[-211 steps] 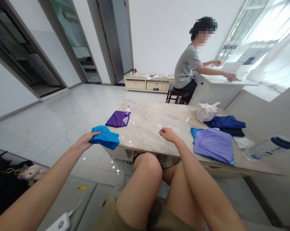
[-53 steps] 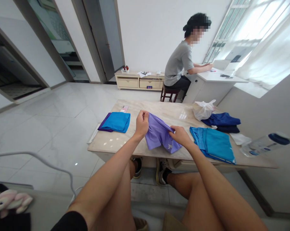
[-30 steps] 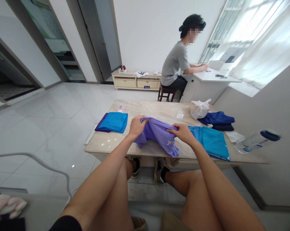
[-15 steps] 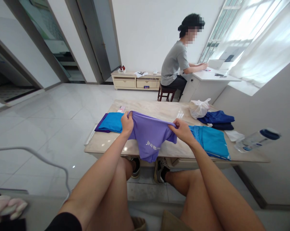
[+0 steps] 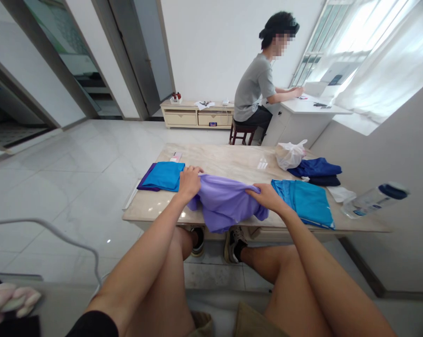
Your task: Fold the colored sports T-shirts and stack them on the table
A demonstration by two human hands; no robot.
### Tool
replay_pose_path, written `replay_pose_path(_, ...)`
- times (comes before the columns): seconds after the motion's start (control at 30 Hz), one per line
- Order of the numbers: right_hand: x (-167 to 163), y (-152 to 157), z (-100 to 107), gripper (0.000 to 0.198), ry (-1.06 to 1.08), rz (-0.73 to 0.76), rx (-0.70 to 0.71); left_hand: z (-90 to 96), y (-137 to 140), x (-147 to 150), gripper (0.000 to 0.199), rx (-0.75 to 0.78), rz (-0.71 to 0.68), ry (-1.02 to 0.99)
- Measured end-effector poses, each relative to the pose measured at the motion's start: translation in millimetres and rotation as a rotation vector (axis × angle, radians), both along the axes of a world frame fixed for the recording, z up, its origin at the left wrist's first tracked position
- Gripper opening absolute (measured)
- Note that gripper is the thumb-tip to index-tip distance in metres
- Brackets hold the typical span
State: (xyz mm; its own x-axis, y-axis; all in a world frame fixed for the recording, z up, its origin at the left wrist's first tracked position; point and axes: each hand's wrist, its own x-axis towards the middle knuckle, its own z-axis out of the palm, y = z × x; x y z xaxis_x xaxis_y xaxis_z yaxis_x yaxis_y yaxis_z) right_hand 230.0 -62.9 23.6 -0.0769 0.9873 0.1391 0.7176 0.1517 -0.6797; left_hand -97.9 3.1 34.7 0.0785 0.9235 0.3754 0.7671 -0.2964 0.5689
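Note:
A purple T-shirt (image 5: 225,201) lies bunched on the near edge of the marble-topped table (image 5: 211,157), its lower part hanging over the edge. My left hand (image 5: 191,181) is closed on its upper left corner, fingers bent over the cloth. At the upper right corner, my right hand (image 5: 264,194) pinches the fabric between thumb and fingers. Folded blue cloth (image 5: 164,175) lies just left of my left hand, over a dark purple piece (image 5: 146,180). Beside my right hand is a folded teal garment (image 5: 311,203). The shirt's white print is out of sight.
At the table's right end are a white plastic bag (image 5: 291,154), dark blue clothes (image 5: 318,167) and a clear water bottle (image 5: 375,200). A pink phone-like item (image 5: 176,157) lies at the back left. Beyond, a person (image 5: 255,89) sits at a white desk (image 5: 309,106).
Both hands have lowered the purple T-shirt from a stretched, hanging position onto the table edge. Its cloth has gone slack and crumpled, and the white print no longer shows.

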Motion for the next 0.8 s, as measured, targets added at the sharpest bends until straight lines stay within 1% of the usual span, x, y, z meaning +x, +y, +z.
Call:
replay_pose_path(0.07, -4, 4, 0, 0.033, -0.001, -0.052, 0.059, -4.3, -7, 16, 0.023, -0.072, -0.158, 0.087)
replay_pose_path(0.17, -16, 9, 6, 0.032, 0.101, -0.047, 0.056, -5.1, -20, 49, 0.046, -0.082, -0.447, 0.024)
replay_pose_path(0.2, -22, 9, 8, 0.034, 0.157, -0.036, 0.043, -4.3, -23, 60, 0.054, -0.087, -0.505, -0.008)
replay_pose_path(0.23, -28, 9, 12, 0.035, 0.214, -0.028, 0.036, -3.1, -26, 70, 0.057, -0.109, -0.536, -0.030)
replay_pose_path(0.27, -33, 9, 15, 0.036, 0.263, -0.026, 0.037, -1.8, -28, 77, 0.054, -0.146, -0.549, -0.038)
replay_pose_path(0.33, -40, 7, 21, 0.037, 0.333, -0.030, 0.051, 1.3, -28, 87, 0.037, -0.225, -0.548, -0.041)
replay_pose_path(0.37, -41, 6, 23, 0.038, 0.362, -0.032, 0.055, 3.2, -27, 88, 0.029, -0.246, -0.544, -0.055)
replay_pose_path(0.43, -40, 4, 28, 0.040, 0.433, -0.021, 0.035, 7.5, -24, 86, 0.023, -0.249, -0.552, -0.127)
replay_pose_path(0.5, -33, 1, 32, 0.047, 0.506, 0.021, -0.044, 12.7, -21, 79, 0.024, -0.239, -0.579, -0.245)
replay_pose_path(0.6, -25, -2, 32, 0.056, 0.542, 0.152, -0.214, 20.2, -21, 66, 0.028, -0.249, -0.618, -0.428)
replay_pose_path(0.67, -24, -3, 27, 0.065, 0.505, 0.251, -0.283, 23.5, -24, 60, 0.035, -0.296, -0.613, -0.573)
replay_pose_path(0.73, -26, -2, 19, 0.072, 0.447, 0.344, -0.317, 25.2, -27, 55, 0.046, -0.373, -0.577, -0.755)
replay_pose_path(0.8, -29, 1, 8, 0.065, 0.354, 0.405, -0.343, 25.7, -26, 52, 0.055, -0.402, -0.511, -0.979)
